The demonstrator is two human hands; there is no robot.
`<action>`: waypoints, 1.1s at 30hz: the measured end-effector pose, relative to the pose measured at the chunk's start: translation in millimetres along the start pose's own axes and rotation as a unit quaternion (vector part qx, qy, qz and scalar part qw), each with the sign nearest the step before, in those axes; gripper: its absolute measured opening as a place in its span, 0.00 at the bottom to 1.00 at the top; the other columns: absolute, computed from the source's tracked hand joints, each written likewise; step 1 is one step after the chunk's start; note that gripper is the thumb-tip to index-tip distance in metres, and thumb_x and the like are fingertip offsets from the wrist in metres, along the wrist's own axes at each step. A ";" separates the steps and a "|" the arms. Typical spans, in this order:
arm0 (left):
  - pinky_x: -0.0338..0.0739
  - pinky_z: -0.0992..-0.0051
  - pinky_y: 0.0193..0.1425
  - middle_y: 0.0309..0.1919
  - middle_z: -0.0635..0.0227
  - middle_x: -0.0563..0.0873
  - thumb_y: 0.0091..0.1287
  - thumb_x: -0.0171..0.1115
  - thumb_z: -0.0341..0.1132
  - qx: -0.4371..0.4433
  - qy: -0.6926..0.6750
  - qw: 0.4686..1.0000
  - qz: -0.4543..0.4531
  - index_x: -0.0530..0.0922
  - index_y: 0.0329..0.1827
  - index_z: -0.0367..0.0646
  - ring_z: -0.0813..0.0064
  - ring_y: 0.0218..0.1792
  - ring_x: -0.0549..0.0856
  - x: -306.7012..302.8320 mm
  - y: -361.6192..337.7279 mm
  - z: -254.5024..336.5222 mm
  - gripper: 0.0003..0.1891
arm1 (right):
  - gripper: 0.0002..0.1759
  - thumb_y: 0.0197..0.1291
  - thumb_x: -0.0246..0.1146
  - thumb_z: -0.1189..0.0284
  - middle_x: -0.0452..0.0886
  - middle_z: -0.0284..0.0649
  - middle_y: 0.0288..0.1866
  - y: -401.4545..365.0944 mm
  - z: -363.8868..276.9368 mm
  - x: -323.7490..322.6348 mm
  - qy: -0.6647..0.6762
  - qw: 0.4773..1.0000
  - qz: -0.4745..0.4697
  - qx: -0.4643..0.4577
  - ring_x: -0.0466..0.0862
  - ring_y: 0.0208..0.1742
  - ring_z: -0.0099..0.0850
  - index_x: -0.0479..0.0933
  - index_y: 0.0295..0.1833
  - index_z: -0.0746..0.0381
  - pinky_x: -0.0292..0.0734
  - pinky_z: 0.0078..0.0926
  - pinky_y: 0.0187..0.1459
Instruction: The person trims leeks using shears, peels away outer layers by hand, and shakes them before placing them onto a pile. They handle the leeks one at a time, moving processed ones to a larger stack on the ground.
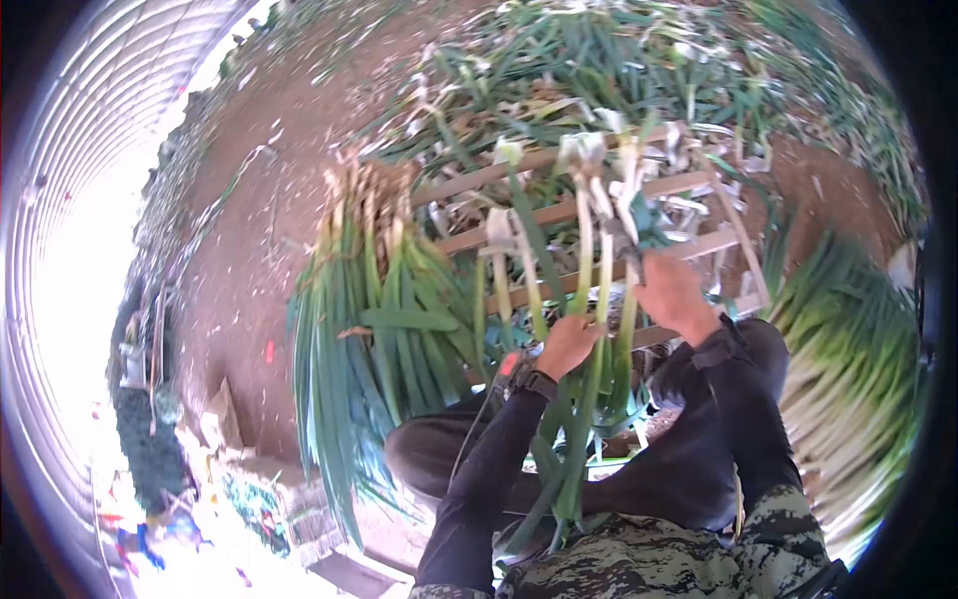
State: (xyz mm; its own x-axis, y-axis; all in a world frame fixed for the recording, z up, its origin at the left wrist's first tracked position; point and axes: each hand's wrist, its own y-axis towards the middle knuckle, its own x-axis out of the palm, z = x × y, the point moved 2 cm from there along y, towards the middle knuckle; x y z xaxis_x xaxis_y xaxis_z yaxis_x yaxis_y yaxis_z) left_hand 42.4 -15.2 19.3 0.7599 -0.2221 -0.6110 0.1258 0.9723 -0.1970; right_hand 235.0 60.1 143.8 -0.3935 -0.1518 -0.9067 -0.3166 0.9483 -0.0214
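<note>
My left hand [571, 344] is closed around the pale stems of long green onions [605, 285], their green leaves trailing down across my lap. Close by on the right, my right hand [677, 292] has its fingers curled around a dark object [624, 243], which touches or lies just in front of the stems; its kind is hard to make out. More stalks lie across a wooden slatted rack [554, 215] in front of me. Left of the rack rests a thick bunch of green onions [374, 290] with brown root ends facing away.
A large pile of stripped leaves [599, 75] covers the ground beyond the rack. At my right lies a broad heap of green onions [848, 369] with white stems. Brown soil [239, 240] stretches to the left, towards a cardboard piece [225, 417] and a greenhouse wall [75, 130].
</note>
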 end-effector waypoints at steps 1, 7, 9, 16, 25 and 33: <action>0.81 0.58 0.41 0.36 0.54 0.88 0.65 0.61 0.35 -0.016 0.054 0.998 0.025 0.85 0.44 0.40 0.51 0.37 0.88 -17.3 5.4 -10.6 0.11 | 0.16 0.55 0.65 0.67 0.83 0.59 0.36 1.8 -2.1 -1.5 0.002 1.000 0.003 -0.013 0.83 0.43 0.61 0.76 0.44 0.68 0.76 0.59 0.45; 0.81 0.54 0.44 0.41 0.59 0.86 0.62 0.62 0.34 -0.166 0.321 0.869 0.338 0.83 0.38 0.45 0.52 0.45 0.87 -188.8 3.5 -96.8 0.06 | 0.17 0.57 0.65 0.67 0.82 0.61 0.36 10.1 -7.8 -12.0 0.008 0.999 -0.011 -0.035 0.83 0.42 0.63 0.74 0.44 0.69 0.76 0.59 0.45; 0.79 0.52 0.52 0.50 0.54 0.85 0.63 0.61 0.33 -0.206 0.386 0.821 0.368 0.81 0.47 0.41 0.47 0.52 0.85 -235.2 4.0 -128.1 0.11 | 0.17 0.57 0.66 0.67 0.82 0.61 0.36 12.8 -12.8 -15.7 0.013 0.999 -0.018 -0.040 0.83 0.42 0.62 0.74 0.44 0.69 0.76 0.59 0.45; 0.77 0.48 0.56 0.50 0.42 0.84 0.59 0.62 0.32 -0.268 0.322 0.858 0.298 0.82 0.43 0.33 0.40 0.53 0.83 -263.3 19.5 -200.4 0.13 | 0.17 0.55 0.67 0.70 0.82 0.60 0.39 20.2 -17.2 -15.1 -0.008 0.999 -0.023 -0.049 0.83 0.43 0.61 0.75 0.45 0.70 0.77 0.57 0.45; 0.81 0.53 0.53 0.39 0.45 0.88 0.54 0.71 0.40 -0.249 0.239 0.909 0.234 0.86 0.39 0.37 0.43 0.45 0.86 -250.8 -8.5 -174.4 0.16 | 0.18 0.55 0.67 0.71 0.82 0.59 0.41 16.7 -22.7 -13.3 -0.016 0.998 -0.028 -0.061 0.83 0.44 0.61 0.75 0.47 0.71 0.78 0.56 0.45; 0.80 0.67 0.54 0.52 0.61 0.88 0.64 0.71 0.36 -0.087 0.024 0.956 0.280 0.79 0.64 0.33 0.70 0.50 0.85 -388.3 -79.9 34.2 0.27 | 0.19 0.55 0.67 0.67 0.81 0.60 0.38 0.5 -15.8 -9.0 0.041 0.997 -0.012 -0.068 0.81 0.43 0.61 0.75 0.47 0.69 0.74 0.57 0.46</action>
State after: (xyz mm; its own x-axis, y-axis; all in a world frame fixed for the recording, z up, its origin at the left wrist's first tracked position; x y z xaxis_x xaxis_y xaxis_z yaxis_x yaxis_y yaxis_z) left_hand -240.9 -4.2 298.5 0.6468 0.3225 -0.6912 -0.4027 0.9140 0.0496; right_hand 224.7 57.5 158.6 -0.4519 -0.2023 -0.8688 -0.4396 0.8980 0.0196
